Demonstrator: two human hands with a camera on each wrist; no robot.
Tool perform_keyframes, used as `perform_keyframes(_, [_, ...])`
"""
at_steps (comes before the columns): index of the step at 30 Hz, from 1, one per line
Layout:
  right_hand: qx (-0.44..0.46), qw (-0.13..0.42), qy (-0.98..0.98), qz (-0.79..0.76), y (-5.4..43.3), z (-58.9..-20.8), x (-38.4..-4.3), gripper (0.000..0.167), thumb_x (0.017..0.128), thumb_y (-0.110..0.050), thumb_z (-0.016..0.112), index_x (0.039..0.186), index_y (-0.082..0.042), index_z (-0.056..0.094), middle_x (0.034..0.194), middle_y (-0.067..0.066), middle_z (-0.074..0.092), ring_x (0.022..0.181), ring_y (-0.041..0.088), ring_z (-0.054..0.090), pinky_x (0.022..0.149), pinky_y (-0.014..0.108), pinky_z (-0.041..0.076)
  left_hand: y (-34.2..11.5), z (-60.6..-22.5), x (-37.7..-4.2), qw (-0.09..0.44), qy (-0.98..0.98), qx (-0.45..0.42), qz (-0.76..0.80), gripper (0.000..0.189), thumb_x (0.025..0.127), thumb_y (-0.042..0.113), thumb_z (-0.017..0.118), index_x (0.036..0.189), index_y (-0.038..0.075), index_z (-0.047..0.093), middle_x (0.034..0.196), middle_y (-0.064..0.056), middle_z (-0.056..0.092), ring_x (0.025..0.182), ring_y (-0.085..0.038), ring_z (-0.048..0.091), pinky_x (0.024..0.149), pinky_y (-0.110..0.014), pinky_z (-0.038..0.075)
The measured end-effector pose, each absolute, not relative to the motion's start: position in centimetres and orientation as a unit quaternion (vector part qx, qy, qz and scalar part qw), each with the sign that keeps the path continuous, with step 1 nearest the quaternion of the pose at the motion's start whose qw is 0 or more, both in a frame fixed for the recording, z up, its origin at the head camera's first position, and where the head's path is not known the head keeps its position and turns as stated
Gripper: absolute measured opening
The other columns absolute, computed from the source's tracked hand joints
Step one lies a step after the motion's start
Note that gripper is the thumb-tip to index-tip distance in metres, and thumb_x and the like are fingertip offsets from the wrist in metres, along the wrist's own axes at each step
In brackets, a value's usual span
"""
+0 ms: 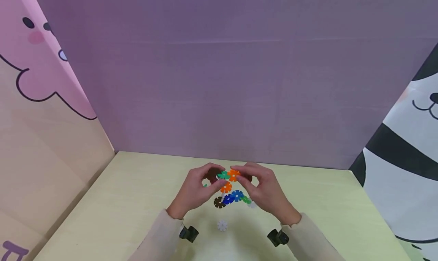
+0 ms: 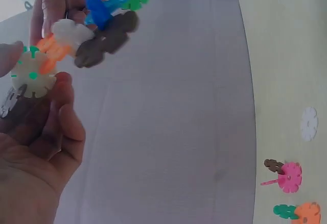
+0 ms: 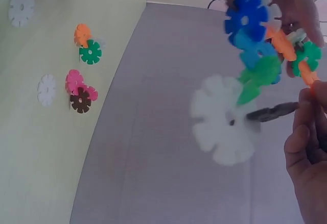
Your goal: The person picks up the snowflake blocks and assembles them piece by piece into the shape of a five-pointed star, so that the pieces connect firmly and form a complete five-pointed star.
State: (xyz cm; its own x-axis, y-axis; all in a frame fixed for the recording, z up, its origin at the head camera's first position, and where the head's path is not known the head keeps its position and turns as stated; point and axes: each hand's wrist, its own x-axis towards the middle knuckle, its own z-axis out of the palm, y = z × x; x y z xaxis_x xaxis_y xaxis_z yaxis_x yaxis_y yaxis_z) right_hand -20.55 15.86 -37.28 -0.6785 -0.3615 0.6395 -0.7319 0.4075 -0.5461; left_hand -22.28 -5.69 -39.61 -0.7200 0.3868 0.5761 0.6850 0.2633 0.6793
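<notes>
Both hands are raised over the table, holding one linked chain of notched plastic snowflake discs. My left hand grips the chain's left side around a green disc; in the left wrist view its thumb and fingers are on a white disc. My right hand pinches an orange disc joined to the green one. Below hang another orange disc, a brown disc, blue discs and a light green disc. A large white disc shows blurred in the right wrist view.
On the pale table lie loose white discs, a joined pink and brown cluster and an orange and green cluster. A purple-grey panel stands behind the table, with printed panels at both sides.
</notes>
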Motion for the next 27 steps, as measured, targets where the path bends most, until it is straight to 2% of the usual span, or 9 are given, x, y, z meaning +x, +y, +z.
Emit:
perform_keyframes(5, [0.322,0.202,-0.824,0.42,16.0,-37.6,-20.9,0.026,0.089,-0.011,0.066,0.114,-0.014,0.068,0.083,-0.008,0.059,0.071,0.009,0.051,0.062,0.024,0.047,-6.2,-39.6,-22.4,0.15,-0.792,-0.336,-0.488,0.026,0.089,0.026,0.067,0.11,0.012,0.061,0.088,0.012,0.062,0.073,-0.007,0.056,0.068,-0.027,0.049])
perform_keyframes(11, [0.253,0.162,-0.851,0.432,16.7,-38.8,-21.8,0.025,0.092,-0.017,0.062,0.117,-0.018,0.065,0.095,-0.008,0.063,0.078,0.007,0.058,0.07,0.026,0.051,-7.8,-39.8,-22.6,0.146,-0.805,-0.305,-0.488,0.025,0.09,0.027,0.066,0.11,0.014,0.061,0.089,0.012,0.061,0.076,-0.009,0.055,0.071,-0.029,0.049])
perform_keyframes(20, [0.215,0.11,-0.864,0.441,17.6,-40.5,-22.7,0.02,0.094,-0.011,0.059,0.112,-0.016,0.066,0.087,-0.006,0.062,0.074,0.011,0.059,0.058,0.028,0.048,-10.6,-40.2,-22.6,0.143,-0.821,-0.274,-0.48,0.025,0.091,0.027,0.065,0.111,0.013,0.06,0.092,0.01,0.062,0.081,-0.009,0.057,0.073,-0.029,0.049])
perform_keyframes(27, [0.211,0.083,-0.876,0.425,18.1,-43.2,-24.5,0.018,0.091,-0.008,0.063,0.107,-0.012,0.068,0.089,-0.002,0.063,0.077,0.012,0.057,0.071,0.029,0.048,-12.3,-40.4,-22.3,0.122,-0.831,-0.265,-0.475,0.023,0.09,0.022,0.066,0.111,0.014,0.06,0.091,0.009,0.061,0.079,-0.011,0.057,0.074,-0.03,0.05])
